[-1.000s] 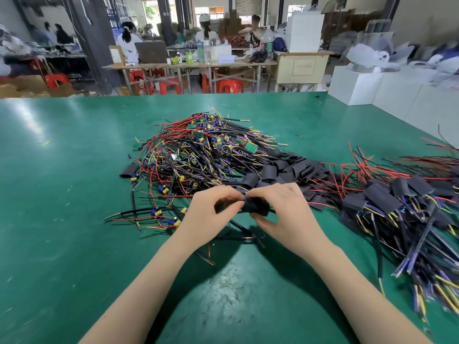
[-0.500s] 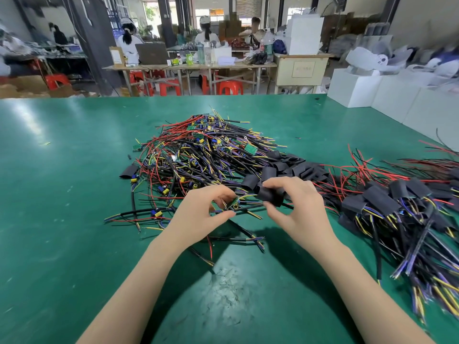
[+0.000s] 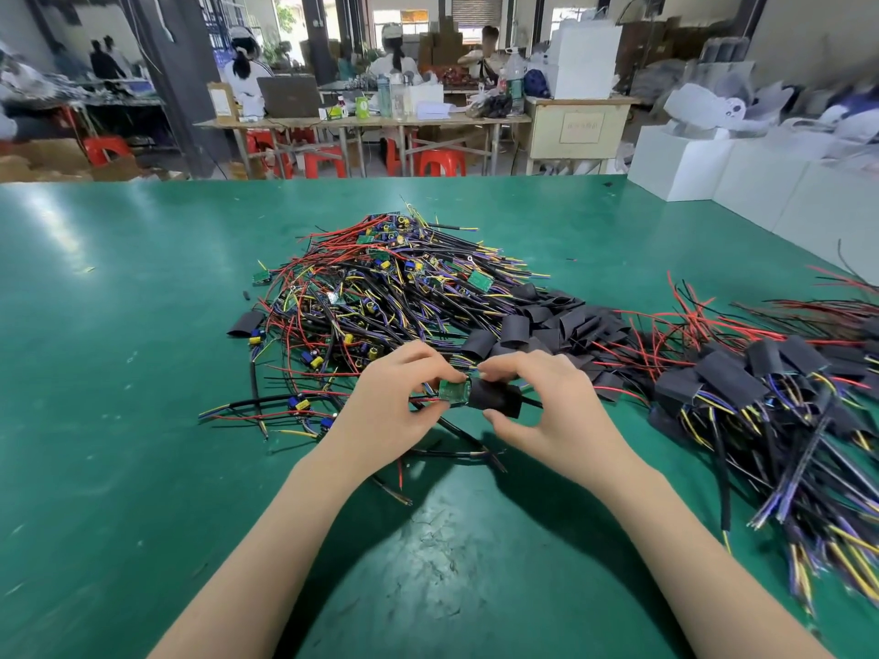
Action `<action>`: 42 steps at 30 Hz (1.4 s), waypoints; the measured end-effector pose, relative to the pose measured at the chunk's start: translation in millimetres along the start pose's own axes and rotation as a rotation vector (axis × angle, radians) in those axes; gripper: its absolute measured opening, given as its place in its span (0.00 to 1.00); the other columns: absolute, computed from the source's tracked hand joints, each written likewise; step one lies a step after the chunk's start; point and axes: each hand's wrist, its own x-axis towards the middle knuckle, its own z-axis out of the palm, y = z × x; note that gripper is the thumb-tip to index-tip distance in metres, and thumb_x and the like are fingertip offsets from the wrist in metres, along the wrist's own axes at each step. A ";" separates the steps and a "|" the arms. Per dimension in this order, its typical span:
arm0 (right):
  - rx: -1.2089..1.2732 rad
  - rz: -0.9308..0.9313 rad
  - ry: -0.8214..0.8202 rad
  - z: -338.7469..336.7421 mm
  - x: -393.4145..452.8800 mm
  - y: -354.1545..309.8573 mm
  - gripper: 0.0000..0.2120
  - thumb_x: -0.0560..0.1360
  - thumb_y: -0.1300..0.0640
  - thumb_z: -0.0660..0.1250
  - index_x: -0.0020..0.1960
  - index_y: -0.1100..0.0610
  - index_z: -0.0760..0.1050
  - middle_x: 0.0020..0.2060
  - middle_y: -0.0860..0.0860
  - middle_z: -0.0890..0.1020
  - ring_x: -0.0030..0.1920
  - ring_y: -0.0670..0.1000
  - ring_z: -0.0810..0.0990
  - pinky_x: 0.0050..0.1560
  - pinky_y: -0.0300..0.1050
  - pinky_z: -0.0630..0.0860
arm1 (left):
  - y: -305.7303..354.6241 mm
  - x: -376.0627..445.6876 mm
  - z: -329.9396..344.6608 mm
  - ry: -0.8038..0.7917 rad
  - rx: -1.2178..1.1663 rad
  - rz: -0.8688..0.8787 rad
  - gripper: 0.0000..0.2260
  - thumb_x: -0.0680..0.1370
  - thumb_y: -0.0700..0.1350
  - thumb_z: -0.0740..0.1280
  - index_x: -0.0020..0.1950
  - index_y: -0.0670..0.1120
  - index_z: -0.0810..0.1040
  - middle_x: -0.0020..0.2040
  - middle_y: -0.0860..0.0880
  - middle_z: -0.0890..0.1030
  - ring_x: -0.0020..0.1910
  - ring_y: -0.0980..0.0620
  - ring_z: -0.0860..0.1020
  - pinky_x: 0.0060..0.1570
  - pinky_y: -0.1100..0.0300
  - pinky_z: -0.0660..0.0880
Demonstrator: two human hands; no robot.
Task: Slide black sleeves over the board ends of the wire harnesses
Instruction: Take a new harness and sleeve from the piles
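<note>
My left hand [image 3: 387,411] pinches a small green circuit board [image 3: 452,390] at the end of a wire harness. My right hand [image 3: 551,411] grips a black sleeve [image 3: 494,398] between thumb and fingers, its mouth touching the board's right edge. Part of the board sits at the sleeve opening; how far inside is hidden. Behind my hands lies a big pile of bare harnesses [image 3: 380,297] with green boards, and a heap of loose black sleeves [image 3: 551,321].
A pile of sleeved harnesses [image 3: 761,387] covers the table's right side. One stray sleeve [image 3: 246,324] lies left of the bare pile. Green tabletop [image 3: 119,373] stretches left and toward me. White boxes [image 3: 685,164] stand at the far right; people work at tables beyond.
My hands separated half a second ago, with the sleeve in the right hand and the board in the left. Now they are back together with the sleeve mouth at the board.
</note>
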 end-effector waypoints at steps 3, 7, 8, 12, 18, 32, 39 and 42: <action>0.003 0.009 0.003 -0.2 0.3 0.4 0.19 0.66 0.59 0.74 0.56 0.53 0.77 0.49 0.44 0.81 0.50 0.46 0.77 0.51 0.41 0.65 | 2.6 0.6 0.8 0.005 -0.015 0.016 0.13 0.69 0.31 0.74 0.51 0.43 0.84 0.47 0.51 0.79 0.42 0.57 0.76 0.45 0.67 0.73; -0.054 -0.001 0.019 -0.1 0.9 -2.0 0.18 0.66 0.61 0.75 0.55 0.54 0.78 0.49 0.46 0.81 0.49 0.51 0.78 0.51 0.46 0.68 | 6.1 0.7 0.4 0.024 -0.087 -0.020 0.18 0.67 0.31 0.75 0.55 0.43 0.83 0.45 0.50 0.81 0.42 0.57 0.77 0.45 0.65 0.76; -0.064 -0.009 0.023 -0.5 1.2 -2.9 0.19 0.66 0.62 0.75 0.55 0.55 0.78 0.48 0.46 0.81 0.49 0.52 0.78 0.51 0.48 0.70 | 6.6 0.8 0.2 0.031 -0.111 -0.038 0.19 0.67 0.31 0.75 0.56 0.43 0.82 0.45 0.50 0.82 0.42 0.57 0.78 0.46 0.64 0.76; -0.084 -0.037 0.022 -1.8 2.0 -4.9 0.19 0.65 0.63 0.75 0.55 0.56 0.78 0.47 0.47 0.82 0.48 0.52 0.77 0.49 0.48 0.70 | 6.2 0.8 -2.0 0.040 -0.178 -0.088 0.17 0.67 0.32 0.77 0.54 0.42 0.82 0.46 0.50 0.84 0.43 0.56 0.80 0.47 0.62 0.78; -0.059 -0.021 0.001 -2.9 0.2 -5.8 0.19 0.66 0.61 0.75 0.56 0.55 0.78 0.48 0.46 0.82 0.48 0.51 0.77 0.50 0.46 0.69 | 6.5 0.4 -0.1 0.036 -0.118 -0.026 0.15 0.67 0.30 0.75 0.51 0.41 0.82 0.47 0.51 0.82 0.43 0.57 0.78 0.45 0.65 0.76; 0.101 0.075 -0.006 0.5 -1.4 -6.0 0.19 0.66 0.59 0.75 0.56 0.51 0.78 0.47 0.41 0.81 0.49 0.42 0.77 0.53 0.42 0.69 | 3.4 1.1 -8.3 0.005 -0.224 -0.111 0.15 0.68 0.35 0.78 0.52 0.42 0.82 0.45 0.52 0.84 0.44 0.57 0.82 0.48 0.61 0.80; 0.141 0.071 -0.021 0.0 -0.9 -7.5 0.20 0.66 0.60 0.75 0.57 0.51 0.77 0.46 0.41 0.81 0.50 0.43 0.78 0.55 0.50 0.74 | 2.3 0.9 -11.6 -0.031 -0.253 -0.164 0.15 0.67 0.34 0.78 0.51 0.42 0.82 0.43 0.50 0.84 0.42 0.55 0.83 0.47 0.59 0.81; 0.168 0.109 -0.001 1.8 -0.5 -5.6 0.18 0.67 0.59 0.75 0.56 0.53 0.78 0.47 0.43 0.82 0.48 0.41 0.79 0.55 0.43 0.75 | 5.0 1.7 -10.4 -0.011 -0.247 -0.135 0.14 0.67 0.34 0.78 0.50 0.41 0.82 0.44 0.50 0.84 0.43 0.55 0.82 0.48 0.59 0.80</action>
